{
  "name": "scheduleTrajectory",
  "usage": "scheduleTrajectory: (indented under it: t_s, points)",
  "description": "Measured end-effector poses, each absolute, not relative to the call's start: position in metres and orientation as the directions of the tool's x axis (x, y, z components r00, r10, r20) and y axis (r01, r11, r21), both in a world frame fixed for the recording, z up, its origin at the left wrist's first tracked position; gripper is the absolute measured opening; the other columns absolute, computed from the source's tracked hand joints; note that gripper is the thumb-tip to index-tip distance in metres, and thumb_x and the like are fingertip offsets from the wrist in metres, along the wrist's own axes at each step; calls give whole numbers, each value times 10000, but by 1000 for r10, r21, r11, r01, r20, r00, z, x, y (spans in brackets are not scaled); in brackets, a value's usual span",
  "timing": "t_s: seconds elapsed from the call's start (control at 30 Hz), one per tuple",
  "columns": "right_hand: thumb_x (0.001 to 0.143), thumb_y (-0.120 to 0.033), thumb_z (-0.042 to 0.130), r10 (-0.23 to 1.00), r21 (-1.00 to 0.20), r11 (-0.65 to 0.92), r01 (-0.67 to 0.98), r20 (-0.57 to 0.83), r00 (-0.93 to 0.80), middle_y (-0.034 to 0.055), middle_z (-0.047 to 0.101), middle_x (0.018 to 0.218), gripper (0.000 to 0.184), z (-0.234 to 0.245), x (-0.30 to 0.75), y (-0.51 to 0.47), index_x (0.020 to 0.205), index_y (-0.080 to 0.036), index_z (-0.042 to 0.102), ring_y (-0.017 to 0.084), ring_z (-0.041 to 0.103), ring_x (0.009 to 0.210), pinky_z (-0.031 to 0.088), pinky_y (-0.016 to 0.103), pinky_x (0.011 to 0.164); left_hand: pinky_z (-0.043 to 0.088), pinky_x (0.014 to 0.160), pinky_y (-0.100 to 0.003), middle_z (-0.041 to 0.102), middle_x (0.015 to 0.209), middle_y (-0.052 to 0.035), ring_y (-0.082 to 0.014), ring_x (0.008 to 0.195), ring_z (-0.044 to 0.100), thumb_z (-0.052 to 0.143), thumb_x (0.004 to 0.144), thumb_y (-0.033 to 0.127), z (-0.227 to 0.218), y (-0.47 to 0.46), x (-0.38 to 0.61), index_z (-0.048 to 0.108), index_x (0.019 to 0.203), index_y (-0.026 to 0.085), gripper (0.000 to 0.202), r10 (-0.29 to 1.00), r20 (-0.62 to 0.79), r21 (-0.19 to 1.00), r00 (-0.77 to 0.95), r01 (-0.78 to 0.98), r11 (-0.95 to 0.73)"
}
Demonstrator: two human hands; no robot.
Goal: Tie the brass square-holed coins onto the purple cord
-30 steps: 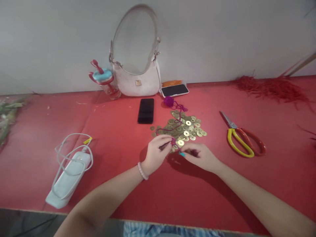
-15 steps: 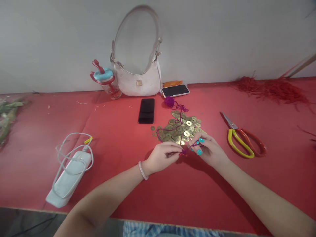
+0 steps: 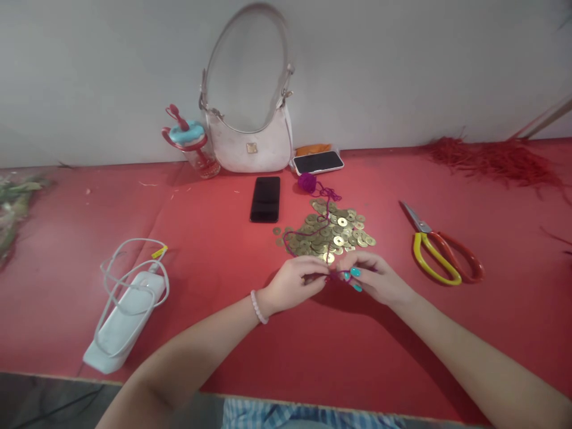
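In the left hand (image 3: 290, 285) and right hand (image 3: 379, 281), both pinched closed, purple yarn (image 3: 338, 274) is held just nearside of the square-holed coins (image 3: 336, 233); knotting seems under way, and steady tension appears needed next.

Wall (image 3: 402, 71): plain and pale grey, it rose behind the table's back edge.
Table (image 3: 286, 357): a broad red top ran across the whole view.
Seam (image 3: 154, 226): it crossed the table's left part, slanting from front edge to back edge.
Floor (image 3: 27, 396): dark grey, it showed past the front edge at left.
Light: it was soft, paling the table's left side.
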State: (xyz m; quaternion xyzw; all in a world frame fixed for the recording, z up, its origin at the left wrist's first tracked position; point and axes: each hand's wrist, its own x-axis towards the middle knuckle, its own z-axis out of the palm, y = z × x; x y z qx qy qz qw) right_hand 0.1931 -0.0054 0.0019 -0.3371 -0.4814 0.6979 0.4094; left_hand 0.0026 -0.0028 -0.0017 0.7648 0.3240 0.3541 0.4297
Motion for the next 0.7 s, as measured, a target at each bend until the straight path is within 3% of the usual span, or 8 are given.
scheduleTrajectory:
  t_s: [0.37,0.7]
  points:
    - [780,-328,555,966,-997,-28,72,-46,-255,-39,441,561,154,3,186,-1,718,-188,551,81,386,495,321,213,473,440,539,-202,640,836,-76,-106,641,553,505,778,186,2,-4,2,642,814,138,150,765,286,886,577,145,-440]
    - [783,-268,494,972,-947,91,308,17,-234,-22,478,598,101,2,185,-2,724,-191,524,107,438,537,364,219,499,487,684,-235,645,880,-87,-134,775,594,515,787,194,2,-5,1,642,818,144,140,727,324,882,606,85,-464]
